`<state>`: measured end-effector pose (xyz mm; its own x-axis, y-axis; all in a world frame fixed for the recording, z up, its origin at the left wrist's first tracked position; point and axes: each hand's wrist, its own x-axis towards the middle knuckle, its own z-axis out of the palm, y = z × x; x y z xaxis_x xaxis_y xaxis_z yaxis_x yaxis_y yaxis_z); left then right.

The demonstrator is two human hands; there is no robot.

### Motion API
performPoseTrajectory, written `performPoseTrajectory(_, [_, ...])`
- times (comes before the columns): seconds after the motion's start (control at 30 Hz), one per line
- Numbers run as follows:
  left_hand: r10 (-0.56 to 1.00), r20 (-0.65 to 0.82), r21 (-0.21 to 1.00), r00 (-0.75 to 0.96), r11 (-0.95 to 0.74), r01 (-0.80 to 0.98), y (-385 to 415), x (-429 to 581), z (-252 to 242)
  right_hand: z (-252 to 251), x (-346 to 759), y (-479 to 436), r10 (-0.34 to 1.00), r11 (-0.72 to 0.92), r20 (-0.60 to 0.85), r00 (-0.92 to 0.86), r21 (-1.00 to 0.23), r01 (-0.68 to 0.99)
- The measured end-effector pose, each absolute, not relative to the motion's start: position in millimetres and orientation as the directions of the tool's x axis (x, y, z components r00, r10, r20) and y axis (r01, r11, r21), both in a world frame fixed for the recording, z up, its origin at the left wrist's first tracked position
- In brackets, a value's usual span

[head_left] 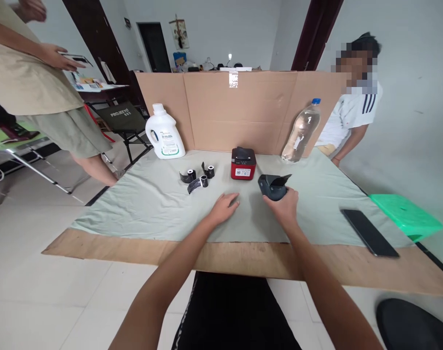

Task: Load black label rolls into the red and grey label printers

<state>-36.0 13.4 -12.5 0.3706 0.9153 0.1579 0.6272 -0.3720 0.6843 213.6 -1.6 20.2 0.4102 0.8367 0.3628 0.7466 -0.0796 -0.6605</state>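
My right hand (285,206) grips a small black device (273,186) with an open flap, holding it just above the grey-green cloth (141,204). My left hand (225,207) lies flat on the cloth beside it, fingers stretched out and holding nothing. Behind my hands stands a red and black box-shaped printer (243,164). Left of it lie three small black rolls (197,178) with loose curled ends.
A white detergent jug (164,132) and a clear plastic bottle (302,130) stand against a cardboard screen (239,109). A black phone (369,232) lies at the right, near a green stool (405,215). One person stands at left, another sits at right.
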Motion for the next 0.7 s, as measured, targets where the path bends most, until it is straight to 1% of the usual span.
performPoseTrajectory(0.1, [0.924,0.175,0.739,0.34,-0.352,0.575,12.1,-36.6,-11.0,12.5,174.0,-36.9,0.83,-0.043,0.387,0.401,-0.673,0.738])
performPoseTrajectory(0.17, [0.918,0.18,0.743,0.354,-0.363,0.562,8.8,-37.9,-7.8,6.2,148.6,-50.6,0.819,-0.04,0.403,0.408,-0.67,0.742])
performPoseTrajectory(0.27, [0.905,0.154,0.697,0.398,-0.385,0.605,3.4,-39.8,-3.1,-2.1,121.5,-59.7,0.818,-0.047,0.409,0.404,-0.653,0.756])
performPoseTrajectory(0.37, [0.898,0.106,0.625,0.428,-0.395,0.673,0.7,-40.2,-1.9,-7.0,110.3,-62.2,0.816,-0.098,0.393,0.423,-0.627,0.773])
performPoseTrajectory(0.5, [0.88,0.128,0.546,0.458,-0.448,0.708,0.4,-38.2,-5.6,-11.4,109.4,-62.3,0.816,-0.147,0.377,0.438,-0.598,0.788])
performPoseTrajectory(0.6, [0.87,0.16,0.533,0.466,-0.474,0.701,-0.3,-36.9,-8.3,-14.7,110.4,-61.2,0.819,-0.163,0.362,0.446,-0.599,0.784])
performPoseTrajectory(0.7, [0.878,0.174,0.553,0.446,-0.462,0.693,-0.7,-37.3,-9.9,-16.2,110.0,-60.6,0.825,-0.183,0.332,0.457,-0.61,0.771])
